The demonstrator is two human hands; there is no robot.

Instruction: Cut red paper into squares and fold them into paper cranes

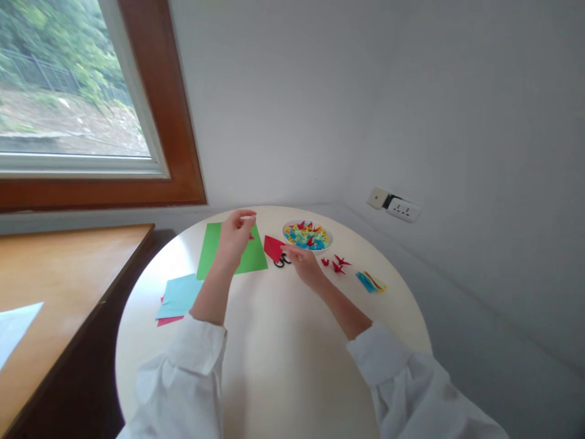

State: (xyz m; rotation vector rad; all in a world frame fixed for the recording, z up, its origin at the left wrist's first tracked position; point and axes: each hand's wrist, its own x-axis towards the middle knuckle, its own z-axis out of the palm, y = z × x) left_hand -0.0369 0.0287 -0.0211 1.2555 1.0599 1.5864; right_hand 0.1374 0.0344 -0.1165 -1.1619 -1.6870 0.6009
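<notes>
My right hand (302, 263) pinches a red sheet of folding paper (273, 249) by its right edge, above the table. The sheet partly covers the black scissor handles (282, 261) lying there. My left hand (237, 235) is raised over a green sheet of paper (250, 261), fingers loosely curled and apart, with nothing visible between them. A tiny red piece (251, 237) shows just below its fingers; whether it lies on the green sheet I cannot tell. Three small red folded paper cranes (339, 266) sit right of my right hand.
Behind my right hand stands a round dish (329, 245) full of colourful paper cranes. Coloured paper strips (371, 282) lie at the right. Light-blue paper (179, 296) overlaps pink paper (170, 321) at the left of the round white table (283, 366). A wooden desk (68, 262) is further left.
</notes>
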